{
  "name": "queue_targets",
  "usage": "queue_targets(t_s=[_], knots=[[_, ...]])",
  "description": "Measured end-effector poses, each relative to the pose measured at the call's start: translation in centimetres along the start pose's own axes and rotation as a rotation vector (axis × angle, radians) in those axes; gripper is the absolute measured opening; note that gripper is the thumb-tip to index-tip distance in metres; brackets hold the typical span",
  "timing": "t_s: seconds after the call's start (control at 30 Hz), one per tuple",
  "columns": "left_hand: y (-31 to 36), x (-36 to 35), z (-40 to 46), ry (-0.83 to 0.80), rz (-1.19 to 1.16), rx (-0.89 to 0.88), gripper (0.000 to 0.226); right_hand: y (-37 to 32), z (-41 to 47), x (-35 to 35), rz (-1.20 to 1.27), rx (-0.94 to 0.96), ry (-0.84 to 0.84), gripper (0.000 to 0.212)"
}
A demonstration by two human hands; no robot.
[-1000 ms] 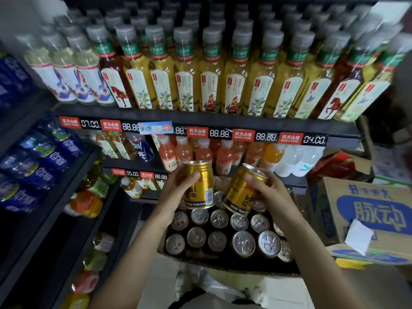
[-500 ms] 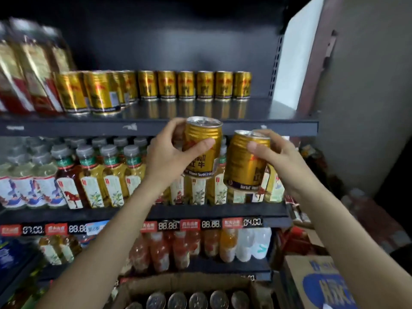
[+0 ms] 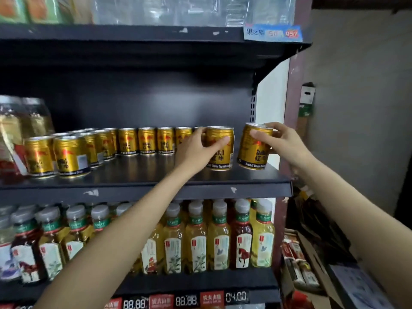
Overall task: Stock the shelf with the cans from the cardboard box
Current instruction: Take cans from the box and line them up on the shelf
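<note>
Two gold cans are at the right end of the dark shelf [image 3: 142, 172]. My left hand [image 3: 196, 148] grips one gold can [image 3: 219, 139], which stands upright on the shelf board. My right hand [image 3: 281, 141] grips the other gold can [image 3: 253, 150] near its rim; this can tilts and sits at the shelf's right end, its base at or just above the board. A row of several gold cans [image 3: 147, 141] lines the back of the shelf, with more of them [image 3: 69, 155] nearer the front left. The cardboard box is out of view.
Tea bottles [image 3: 218, 237] fill the shelf below. Clear-wrapped packs [image 3: 20, 130] stand at the left of the can shelf. The shelf above [image 3: 156, 34] overhangs. A shelf bracket [image 3: 253, 103] and wall lie to the right; open boxes of goods [image 3: 298, 264] sit lower right.
Both hands rose from the box with a can each and reached forward onto the can shelf. The view tilted up, so the box dropped out of sight.
</note>
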State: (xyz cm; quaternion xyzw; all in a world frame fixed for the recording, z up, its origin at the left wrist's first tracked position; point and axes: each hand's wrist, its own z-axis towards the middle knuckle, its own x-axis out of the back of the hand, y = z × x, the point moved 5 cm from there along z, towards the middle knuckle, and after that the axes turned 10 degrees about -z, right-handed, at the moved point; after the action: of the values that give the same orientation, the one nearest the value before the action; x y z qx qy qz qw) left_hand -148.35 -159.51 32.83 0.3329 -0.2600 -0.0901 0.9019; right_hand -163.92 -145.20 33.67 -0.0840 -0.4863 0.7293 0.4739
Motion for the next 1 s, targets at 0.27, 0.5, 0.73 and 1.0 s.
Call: queue_targets(t_s=[0.27,0.5,0.73,1.0], knots=[[-3.4,-3.9,4.7,-0.09,-0.019,0.2,0.078,5.2,9.3,-1.2,-0.094,-0.072,-0.061,0.06],[-4.8,-4.4,6.0,-0.112,-0.053,0.219,0.067,8.6,14.9,-4.0,-0.17,-0.151,-0.063,0.065],[-5.4,-4.3,6.0,-0.169,0.019,0.21,0.085,9.6,16.8,-4.9,-0.196,-0.137,-0.041,0.062],[-3.9,-8.8,8.9,-0.283,0.02,0.176,0.088,9.8,12.2,-1.1,0.042,-0.031,-0.121,0.035]])
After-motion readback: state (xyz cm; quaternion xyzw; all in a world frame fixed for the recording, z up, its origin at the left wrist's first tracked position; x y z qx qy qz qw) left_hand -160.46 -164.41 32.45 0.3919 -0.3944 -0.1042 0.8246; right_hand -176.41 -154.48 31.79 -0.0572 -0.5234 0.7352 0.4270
